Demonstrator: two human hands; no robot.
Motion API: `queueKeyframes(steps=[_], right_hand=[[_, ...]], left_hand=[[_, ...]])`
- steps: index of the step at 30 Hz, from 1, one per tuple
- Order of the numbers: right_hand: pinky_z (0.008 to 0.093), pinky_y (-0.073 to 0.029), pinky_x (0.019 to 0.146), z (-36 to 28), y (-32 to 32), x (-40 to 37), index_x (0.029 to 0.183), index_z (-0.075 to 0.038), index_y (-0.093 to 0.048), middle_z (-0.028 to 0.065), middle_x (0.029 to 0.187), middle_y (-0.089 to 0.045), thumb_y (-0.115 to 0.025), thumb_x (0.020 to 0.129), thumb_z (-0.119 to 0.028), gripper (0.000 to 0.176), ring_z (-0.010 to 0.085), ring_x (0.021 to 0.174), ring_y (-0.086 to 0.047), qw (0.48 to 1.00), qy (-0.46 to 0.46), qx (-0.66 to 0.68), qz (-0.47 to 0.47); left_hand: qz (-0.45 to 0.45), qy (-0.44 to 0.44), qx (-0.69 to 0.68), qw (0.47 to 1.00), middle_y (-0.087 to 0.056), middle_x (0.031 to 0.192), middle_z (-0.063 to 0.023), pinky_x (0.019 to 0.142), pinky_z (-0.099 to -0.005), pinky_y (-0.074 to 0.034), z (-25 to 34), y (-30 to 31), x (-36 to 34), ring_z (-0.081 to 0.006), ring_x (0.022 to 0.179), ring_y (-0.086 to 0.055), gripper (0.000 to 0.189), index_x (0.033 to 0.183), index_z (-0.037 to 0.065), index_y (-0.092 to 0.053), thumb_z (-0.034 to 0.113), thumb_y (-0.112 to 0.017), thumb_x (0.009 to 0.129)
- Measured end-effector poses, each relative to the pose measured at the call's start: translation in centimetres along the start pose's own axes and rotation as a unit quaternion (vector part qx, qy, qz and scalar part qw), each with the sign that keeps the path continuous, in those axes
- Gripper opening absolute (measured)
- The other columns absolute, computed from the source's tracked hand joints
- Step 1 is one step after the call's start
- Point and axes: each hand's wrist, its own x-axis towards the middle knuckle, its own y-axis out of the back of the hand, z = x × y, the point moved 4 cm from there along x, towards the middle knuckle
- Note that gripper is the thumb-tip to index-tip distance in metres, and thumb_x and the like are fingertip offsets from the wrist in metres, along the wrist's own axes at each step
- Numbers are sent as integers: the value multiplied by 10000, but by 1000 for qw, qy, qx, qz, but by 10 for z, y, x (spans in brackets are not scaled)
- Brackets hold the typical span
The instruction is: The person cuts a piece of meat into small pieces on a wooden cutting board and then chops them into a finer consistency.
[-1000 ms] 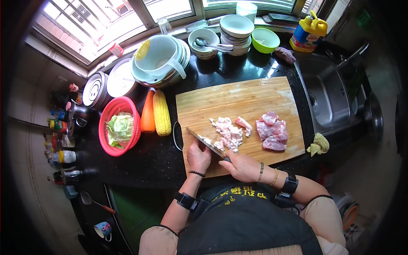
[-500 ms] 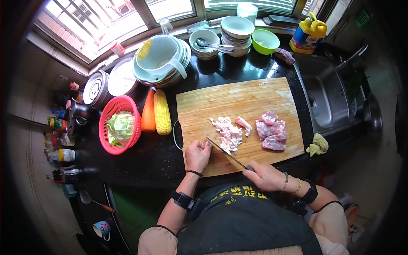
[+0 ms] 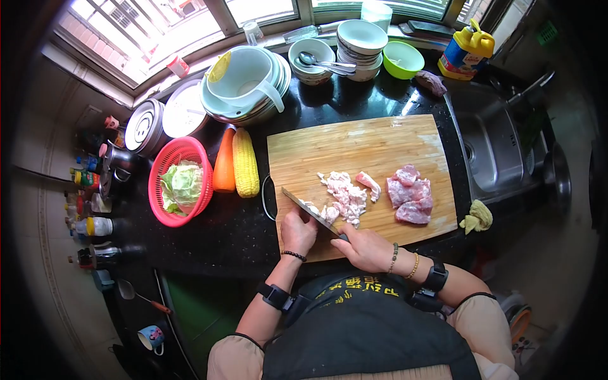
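Note:
A wooden cutting board (image 3: pixel 361 139) lies on the dark counter. My right hand (image 3: pixel 367 248) grips the handle of a knife (image 3: pixel 313 213), whose blade points up and left across the board's lower left part. Closed beside the blade is my left hand (image 3: pixel 299 233); what its fingers hold, if anything, is hidden. Chopped pale meat (image 3: pixel 345 195) lies along the blade's far side, with small bits touching it. A separate strip of meat (image 3: pixel 368 185) sits just right of the pile. Larger pink meat pieces (image 3: pixel 410 194) rest farther right on the board.
Left of the board are corn (image 3: pixel 246 163), a carrot (image 3: pixel 224 161) and a pink basket (image 3: pixel 206 190) with cabbage. Stacked bowls (image 3: pixel 362 39), a green bowl (image 3: pixel 403 60) and a yellow-blue jug (image 3: pixel 467 52) stand behind. A sink (image 3: pixel 497 149) and a cloth (image 3: pixel 476 216) are at right.
My right hand and the knife have moved left, and the blade now lies beside my left hand's fingers with small meat bits along it. The whole view has shifted slightly.

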Motion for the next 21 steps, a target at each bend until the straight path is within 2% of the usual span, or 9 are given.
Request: queueKeyframes(steps=[2, 4, 8, 10, 13, 14, 16, 19, 21], right_hand=[[497, -455, 690, 2, 1, -4, 1083, -27, -489, 255, 818, -613, -464, 932, -346, 354, 435, 793, -589, 1000, 1, 1, 7], [495, -459, 680, 1, 6, -15, 985, 1, -493, 275, 793, -606, -458, 933, -362, 368, 434, 768, -595, 1000, 1, 4, 8], [485, -464, 669, 13, 17, -42, 1019, -9, -500, 261, 770, -609, -461, 933, -362, 365, 430, 747, -598, 1000, 21, 1, 12], [484, -467, 675, 10, 23, -56, 1041, -8, -502, 257, 779, -613, -469, 929, -365, 375, 429, 754, -601, 998, -35, 10, -43], [492, -467, 690, 5, 25, -64, 1039, -8, -500, 263, 808, -618, -468, 927, -375, 385, 432, 780, -603, 997, -51, 21, -58], [492, -467, 690, 5, 23, -61, 1039, -8, -500, 263, 808, -618, -468, 927, -375, 385, 432, 780, -603, 997, -52, 22, -58], [496, -468, 699, 4, 14, -44, 1026, -4, -497, 268, 822, -619, -460, 928, -387, 397, 435, 799, -603, 998, -43, -4, -42], [494, -469, 700, 1, -3, -8, 1004, 2, -500, 271, 820, -618, -450, 931, -389, 401, 436, 803, -602, 1000, -17, -14, 14], [495, -466, 700, -1, -2, -4, 1001, 6, -499, 274, 819, -616, -449, 932, -387, 402, 436, 799, -600, 1000, -12, -5, 11]], left_hand=[[-10, 15, 9, 1000, -650, 713, -161, 631, -396, -494, 1, 0, 0, -319, 683, -645, 221, 815, -5, -627, 206, -662, 760], [10, 0, 13, 1000, -646, 691, -153, 617, -388, -493, 1, 0, 0, -307, 661, -644, 208, 769, 7, -626, 211, -665, 762], [-12, 35, 1, 999, -638, 662, -143, 599, -383, -490, -4, -4, 0, -292, 631, -639, 203, 717, 15, -614, 207, -661, 765], [-18, 46, -3, 999, -632, 640, -137, 585, -383, -486, -1, -2, -1, -284, 611, -635, 199, 694, 19, -605, 197, -657, 766], [-28, 49, -7, 998, -635, 655, -141, 591, -383, -486, 2, -1, -2, -289, 627, -638, 193, 706, 20, -600, 195, -657, 765], [-29, 49, -7, 998, -635, 655, -141, 591, -383, -486, 1, -2, -2, -289, 627, -638, 193, 706, 20, -600, 195, -657, 765], [-3, -10, 31, 999, -644, 682, -147, 610, -382, -491, 4, 0, -1, -298, 653, -643, 185, 750, 16, -616, 195, -660, 760], [-2, -13, -3, 1000, -650, 704, -155, 627, -385, -495, 0, -1, -1, -307, 676, -646, 195, 793, 4, -627, 193, -656, 759], [2, -11, -2, 1000, -650, 705, -158, 629, -387, -495, 2, 1, -1, -308, 677, -647, 199, 799, 2, -632, 196, -655, 760]])
